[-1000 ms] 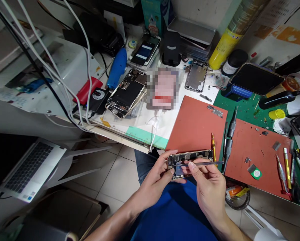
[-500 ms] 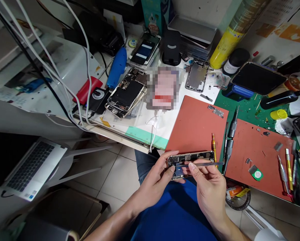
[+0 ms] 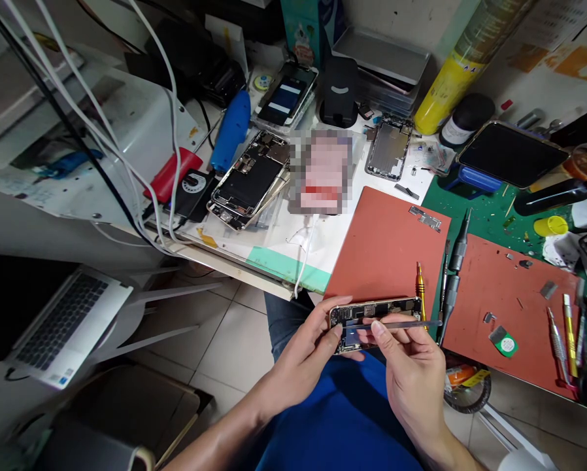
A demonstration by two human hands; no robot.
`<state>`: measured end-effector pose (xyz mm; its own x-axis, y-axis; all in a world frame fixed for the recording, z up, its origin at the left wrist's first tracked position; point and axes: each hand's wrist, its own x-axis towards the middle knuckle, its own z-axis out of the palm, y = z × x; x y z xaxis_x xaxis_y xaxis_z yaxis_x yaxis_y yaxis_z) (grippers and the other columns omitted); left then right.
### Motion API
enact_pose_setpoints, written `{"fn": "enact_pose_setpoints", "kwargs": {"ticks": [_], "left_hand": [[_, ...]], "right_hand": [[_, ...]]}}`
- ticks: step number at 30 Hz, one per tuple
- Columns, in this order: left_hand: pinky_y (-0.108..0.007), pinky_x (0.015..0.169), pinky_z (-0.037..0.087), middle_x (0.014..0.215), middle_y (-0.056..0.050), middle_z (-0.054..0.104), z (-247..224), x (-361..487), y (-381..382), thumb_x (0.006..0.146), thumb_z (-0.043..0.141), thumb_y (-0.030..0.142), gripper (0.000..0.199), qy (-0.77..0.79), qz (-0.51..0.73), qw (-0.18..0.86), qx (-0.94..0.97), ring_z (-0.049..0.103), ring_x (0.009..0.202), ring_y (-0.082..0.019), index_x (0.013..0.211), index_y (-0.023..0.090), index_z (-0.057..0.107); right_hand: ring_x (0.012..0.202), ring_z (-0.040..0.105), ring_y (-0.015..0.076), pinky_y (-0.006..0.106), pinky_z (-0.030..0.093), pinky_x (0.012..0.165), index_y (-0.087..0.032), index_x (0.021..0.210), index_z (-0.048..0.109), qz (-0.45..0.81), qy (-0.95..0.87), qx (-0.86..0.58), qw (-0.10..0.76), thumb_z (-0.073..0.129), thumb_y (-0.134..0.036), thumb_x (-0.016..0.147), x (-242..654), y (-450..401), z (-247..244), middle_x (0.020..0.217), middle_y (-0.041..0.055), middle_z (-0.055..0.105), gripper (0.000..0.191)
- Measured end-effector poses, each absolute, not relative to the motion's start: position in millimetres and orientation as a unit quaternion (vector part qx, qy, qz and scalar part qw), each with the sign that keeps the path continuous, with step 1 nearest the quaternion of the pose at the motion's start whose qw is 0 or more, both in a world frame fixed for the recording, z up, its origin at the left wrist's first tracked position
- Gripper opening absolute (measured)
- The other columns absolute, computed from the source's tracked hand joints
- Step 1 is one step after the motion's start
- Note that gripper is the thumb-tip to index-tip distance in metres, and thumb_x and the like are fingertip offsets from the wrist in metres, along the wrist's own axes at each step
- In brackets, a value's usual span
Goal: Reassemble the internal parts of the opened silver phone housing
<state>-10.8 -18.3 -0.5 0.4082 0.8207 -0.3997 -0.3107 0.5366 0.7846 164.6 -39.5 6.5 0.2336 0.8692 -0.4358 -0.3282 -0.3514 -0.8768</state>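
Note:
An opened phone [image 3: 396,306], its inner boards and parts exposed, is held above my lap at the front edge of the bench. My left hand [image 3: 303,360] grips its left end, thumb on the near side and fingers behind. Pinched between thumb and fingers of my right hand [image 3: 414,369] is a slim grey pair of tweezers [image 3: 428,324]. They lie almost level across the phone, tip pointing left toward my left thumb. What the tip touches is too small to make out. Some right fingers are hidden behind the phone.
A red-brown mat [image 3: 386,242] carries a small circuit board [image 3: 425,219] and a gold screwdriver [image 3: 421,288]. Pen-like tools [image 3: 455,275] lie beside a second mat [image 3: 514,307] with small parts. Another opened phone [image 3: 251,176] rests behind, left. White cables [image 3: 173,98] hang at left.
The view has shifted slightly, moving the bench items a little to the right. Both hands keep their grips, and the tweezers sit nearly as before across the phone.

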Motion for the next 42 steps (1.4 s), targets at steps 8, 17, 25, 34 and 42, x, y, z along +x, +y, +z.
{"fn": "enact_pose_setpoints", "kwargs": {"ticks": [8,17,25,34,42], "left_hand": [[-0.041,0.093,0.068,0.136,-0.006,0.067,0.9,-10.3,-18.7,0.111,0.056,0.042,0.04,0.402,0.363,0.782,0.309,0.073,0.111,-0.023,0.151,0.036,0.053],[-0.046,0.096,0.068,0.135,-0.007,0.066,0.3,-10.5,-18.4,0.111,0.056,0.04,0.041,0.401,0.367,0.783,0.303,0.071,0.112,-0.024,0.152,0.036,0.053],[-0.044,0.094,0.069,0.133,-0.008,0.066,-0.8,-9.4,-18.7,0.111,0.058,0.041,0.043,0.4,0.37,0.782,0.303,0.071,0.111,-0.024,0.152,0.033,0.053],[-0.044,0.095,0.068,0.131,-0.007,0.066,-0.6,-9.9,-18.4,0.111,0.057,0.041,0.04,0.404,0.368,0.782,0.299,0.072,0.11,-0.023,0.151,0.034,0.054],[-0.041,0.09,0.067,0.14,-0.01,0.064,-6.0,-9.5,-21.7,0.109,0.06,0.048,0.045,0.411,0.372,0.779,0.291,0.071,0.112,-0.026,0.152,0.035,0.054]], "right_hand": [[0.085,0.084,0.0216,0.032,0.069,0.079,-0.026,0.103,0.079,0.574,-0.225,-0.589,0.522,0.088,-0.032,0.092,165.4,-39.7,4.7,0.095,0.0037,0.084,0.016],[0.083,0.082,0.021,0.034,0.069,0.079,-0.024,0.102,0.079,0.575,-0.213,-0.593,0.522,0.089,-0.032,0.089,165.7,-40.2,8.1,0.093,0.0045,0.084,0.018],[0.083,0.081,0.0196,0.033,0.069,0.079,-0.024,0.101,0.079,0.576,-0.204,-0.591,0.527,0.09,-0.032,0.089,163.6,-38.0,7.3,0.094,0.0045,0.084,0.018],[0.085,0.083,0.0229,0.034,0.069,0.079,-0.024,0.102,0.078,0.578,-0.205,-0.595,0.519,0.09,-0.036,0.088,164.4,-40.0,7.0,0.095,0.005,0.084,0.022],[0.085,0.085,0.0293,0.038,0.071,0.079,-0.021,0.103,0.08,0.594,-0.186,-0.585,0.521,0.096,-0.039,0.079,167.6,-45.0,-16.4,0.097,0.0106,0.086,0.034]]}}
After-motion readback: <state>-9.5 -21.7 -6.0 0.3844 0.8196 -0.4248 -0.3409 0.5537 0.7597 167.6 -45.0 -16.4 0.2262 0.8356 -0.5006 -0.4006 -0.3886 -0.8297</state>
